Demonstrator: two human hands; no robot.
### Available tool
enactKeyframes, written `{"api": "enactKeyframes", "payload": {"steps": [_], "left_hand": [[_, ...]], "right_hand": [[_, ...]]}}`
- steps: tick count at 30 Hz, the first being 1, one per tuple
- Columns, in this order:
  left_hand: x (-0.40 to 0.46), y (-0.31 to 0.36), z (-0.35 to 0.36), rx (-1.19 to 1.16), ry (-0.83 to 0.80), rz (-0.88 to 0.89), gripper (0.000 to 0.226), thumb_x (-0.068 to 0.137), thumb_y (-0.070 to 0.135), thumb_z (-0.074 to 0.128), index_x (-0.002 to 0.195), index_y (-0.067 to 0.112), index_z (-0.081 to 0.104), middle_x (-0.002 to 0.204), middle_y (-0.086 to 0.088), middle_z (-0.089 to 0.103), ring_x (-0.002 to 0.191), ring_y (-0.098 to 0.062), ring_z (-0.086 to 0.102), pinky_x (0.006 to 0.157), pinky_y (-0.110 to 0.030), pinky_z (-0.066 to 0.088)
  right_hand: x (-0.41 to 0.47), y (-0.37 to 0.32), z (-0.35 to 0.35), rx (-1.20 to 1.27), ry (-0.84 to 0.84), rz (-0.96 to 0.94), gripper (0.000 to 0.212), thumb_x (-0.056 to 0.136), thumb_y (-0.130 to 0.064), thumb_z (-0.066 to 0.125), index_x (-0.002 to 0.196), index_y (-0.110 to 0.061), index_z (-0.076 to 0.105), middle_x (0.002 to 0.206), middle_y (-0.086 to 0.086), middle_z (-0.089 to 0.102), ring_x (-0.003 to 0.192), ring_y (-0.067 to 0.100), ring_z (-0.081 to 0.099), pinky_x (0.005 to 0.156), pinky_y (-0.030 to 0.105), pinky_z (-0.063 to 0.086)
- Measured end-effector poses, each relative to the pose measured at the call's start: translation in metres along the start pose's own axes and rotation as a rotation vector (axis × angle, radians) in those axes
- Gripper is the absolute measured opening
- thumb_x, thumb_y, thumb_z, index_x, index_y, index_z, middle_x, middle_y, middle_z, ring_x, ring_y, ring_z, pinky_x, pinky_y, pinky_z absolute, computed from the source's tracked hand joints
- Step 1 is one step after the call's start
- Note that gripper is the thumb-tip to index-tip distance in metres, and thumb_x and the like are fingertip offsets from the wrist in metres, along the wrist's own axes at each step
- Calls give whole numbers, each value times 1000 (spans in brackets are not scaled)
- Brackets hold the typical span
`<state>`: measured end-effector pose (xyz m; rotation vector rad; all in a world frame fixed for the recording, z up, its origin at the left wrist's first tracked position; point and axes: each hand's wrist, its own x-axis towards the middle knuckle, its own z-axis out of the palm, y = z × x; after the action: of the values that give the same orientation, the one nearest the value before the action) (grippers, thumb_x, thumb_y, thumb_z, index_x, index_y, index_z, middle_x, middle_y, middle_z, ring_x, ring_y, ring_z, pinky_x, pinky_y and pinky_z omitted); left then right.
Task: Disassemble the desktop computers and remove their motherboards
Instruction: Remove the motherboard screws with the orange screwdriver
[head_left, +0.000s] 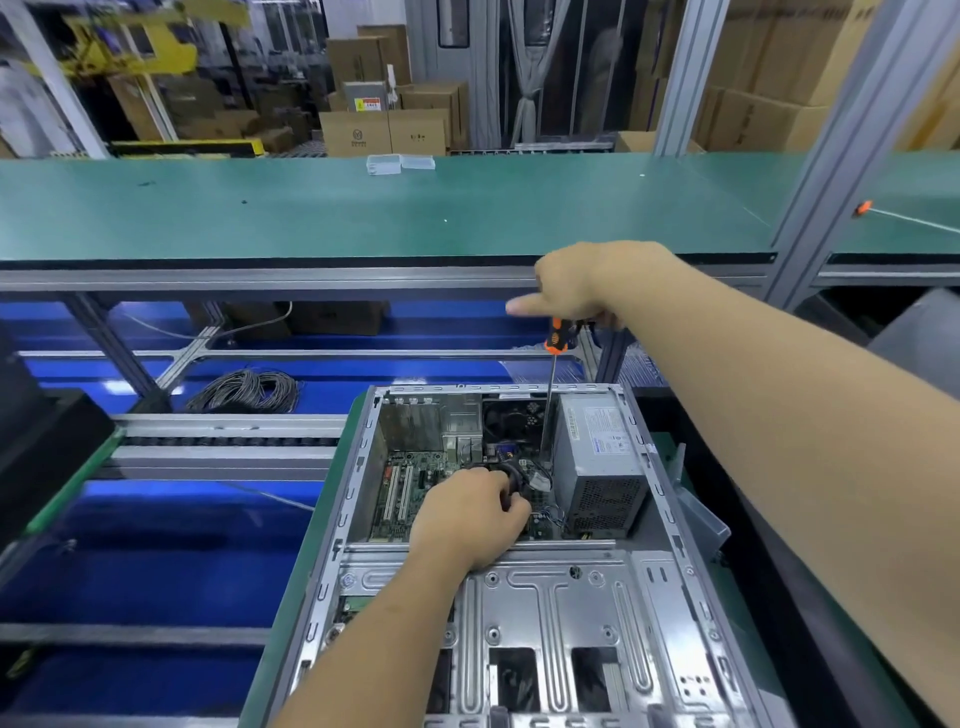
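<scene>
An open grey desktop case (358, 467) lies on its side in front of me. Its green motherboard (415, 467) sits deep inside, with the grey power supply (597, 462) at the right. My right hand (582, 280) grips the top of a long screwdriver with an orange and black handle (558, 338); its shaft runs straight down into the case beside the power supply. My left hand (467, 514) reaches into the case and holds a black cable bundle (514, 475) over the board. The screwdriver tip is hidden among the cables.
A metal drive cage (545, 613) covers the near half of the case. Behind stands a long green workbench (363, 208) with small clear plastic boxes (397, 163). A coil of grey cable (244, 392) lies on the blue floor at the left. Cardboard boxes are stacked far behind.
</scene>
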<state>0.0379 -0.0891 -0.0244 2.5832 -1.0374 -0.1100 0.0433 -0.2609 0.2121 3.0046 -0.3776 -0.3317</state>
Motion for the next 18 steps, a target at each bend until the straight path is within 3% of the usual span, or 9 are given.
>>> {"api": "enactKeyframes", "payload": {"steps": [2,4,6,9,12,14,16,18], "left_hand": [[0,0,1,2,2,0,35,87,50,37,70,22,48,70,4,56,65,-14,53,54,-30,40],[0,0,1,4,9,4,35,87,50,37,70,21,48,69,4,55,64,-14,53,53,-30,39],[1,0,0,10,13,7,35,87,50,37,71,21,49,70,5,55,65,-14,53,54,-30,40],[0,-1,1,15,8,10,34,88,50,37,70,22,50,69,6,54,64,-12,52,52,-29,38],[0,-1,1,11,12,9,34,87,50,37,70,23,50,68,6,54,62,-10,50,52,-28,37],[0,-1,0,14,10,9,34,87,50,37,70,23,49,69,6,53,62,-10,50,52,-29,38],[0,-1,0,16,3,12,35,88,50,37,70,23,49,69,6,53,62,-11,50,53,-30,40],[-1,0,-1,15,2,14,35,88,50,37,70,23,49,69,6,53,62,-11,50,54,-30,42]], "right_hand": [[5,5,2,40,8,-11,38,103,-43,46,93,-8,57,81,8,60,54,21,54,52,32,46],[5,8,2,141,-29,-97,17,99,-32,58,106,-17,55,94,5,60,64,20,56,61,35,54],[2,6,2,103,-52,-89,24,97,-41,60,106,-20,52,89,0,56,63,16,53,54,32,48],[2,5,2,-36,19,-4,50,103,-49,45,79,-7,55,69,4,57,50,17,48,47,28,32],[6,9,4,50,3,-91,22,97,-34,60,104,-14,59,88,0,60,61,15,51,54,28,40],[3,9,3,91,-33,-94,30,94,-40,64,112,-21,51,86,-8,49,64,14,51,55,29,41],[0,9,3,14,3,-11,40,98,-53,51,101,-13,52,80,-3,50,58,15,50,49,29,35],[2,13,2,-40,16,27,45,104,-47,43,89,-6,56,76,6,58,54,20,54,47,30,39]]}}
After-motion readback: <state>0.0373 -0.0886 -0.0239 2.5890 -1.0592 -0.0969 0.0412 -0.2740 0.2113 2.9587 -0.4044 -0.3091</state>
